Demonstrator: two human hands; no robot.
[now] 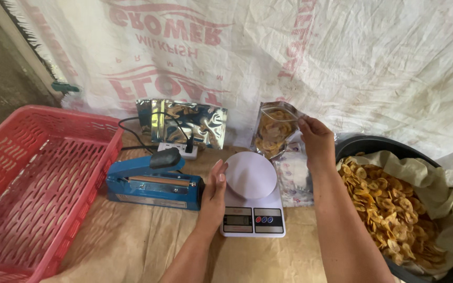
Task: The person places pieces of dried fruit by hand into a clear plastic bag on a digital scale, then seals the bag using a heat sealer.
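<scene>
Above scale [252, 202]: right hand [315, 141] pinches pouch [273, 131] of chips. Left of scale: left hand [213, 194] flat, open, touches its edge.

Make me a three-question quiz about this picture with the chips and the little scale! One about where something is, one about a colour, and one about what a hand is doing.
1. Where is the blue heat sealer?
A. Inside the basket
B. Between the basket and the scale
C. On top of the chips

2. What colour is the slotted basket?
A. Red
B. Green
C. Yellow

3. What is the right hand doing?
A. Resting flat on the table
B. Pressing the scale's buttons
C. Holding up a pouch with chips in it

Answers:
1. B: the sealer lies on the brown paper, with the basket to its left and the white scale to its right.
2. A: its walls and floor are red all over.
3. C: its fingers pinch the top of the pouch above the scale, while the left hand rests at the scale's side.
</scene>
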